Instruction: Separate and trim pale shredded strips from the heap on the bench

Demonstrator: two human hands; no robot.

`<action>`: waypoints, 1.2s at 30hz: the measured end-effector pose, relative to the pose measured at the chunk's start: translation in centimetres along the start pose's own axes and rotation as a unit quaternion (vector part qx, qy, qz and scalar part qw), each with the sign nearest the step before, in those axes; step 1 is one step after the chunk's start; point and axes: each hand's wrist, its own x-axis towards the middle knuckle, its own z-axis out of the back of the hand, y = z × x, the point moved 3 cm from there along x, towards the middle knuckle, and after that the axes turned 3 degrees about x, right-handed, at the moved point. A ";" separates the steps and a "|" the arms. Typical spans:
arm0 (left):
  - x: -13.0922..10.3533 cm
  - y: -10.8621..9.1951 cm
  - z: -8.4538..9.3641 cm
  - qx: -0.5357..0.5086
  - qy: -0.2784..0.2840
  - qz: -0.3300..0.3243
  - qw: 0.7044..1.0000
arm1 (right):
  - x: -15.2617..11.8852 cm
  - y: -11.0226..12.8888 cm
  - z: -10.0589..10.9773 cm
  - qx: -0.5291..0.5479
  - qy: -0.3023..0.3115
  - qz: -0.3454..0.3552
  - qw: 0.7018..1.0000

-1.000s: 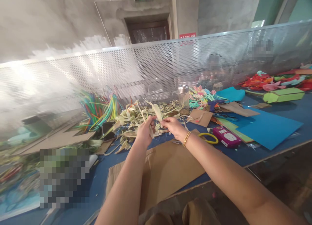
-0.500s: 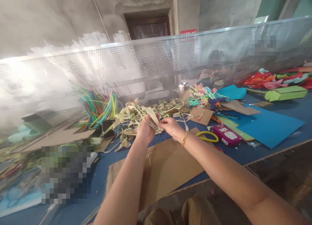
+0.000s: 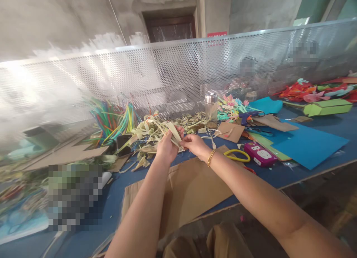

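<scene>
Head view: a pale strip (image 3: 174, 133) is held above the table (image 3: 114, 198).
Left hand (image 3: 167, 147): strip is clasped.
Right hand (image 3: 194, 144): strip's lower end is pinched.

Your bare left arm (image 3: 145, 202) and right arm (image 3: 253, 194) stretch forward, converging. Your left hand (image 3: 168, 146) is cupped, partly curled; your right hand (image 3: 195, 145), just beside it, forms a pinch, its back uppermost.
</scene>
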 end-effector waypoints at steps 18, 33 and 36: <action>-0.2 -0.3 -0.6 -0.051 0.035 -0.035 0.997 | 0.5 -1.0 -0.6 0.013 -0.034 -0.024 0.999; 0.5 -1.2 1.1 -0.100 -0.075 -0.103 0.987 | -1.1 0.3 -2.0 0.002 -0.008 0.045 0.999; 0.5 -1.2 1.1 -0.112 -0.062 -0.094 0.987 | -1.2 0.2 -2.2 0.095 0.006 -0.045 0.994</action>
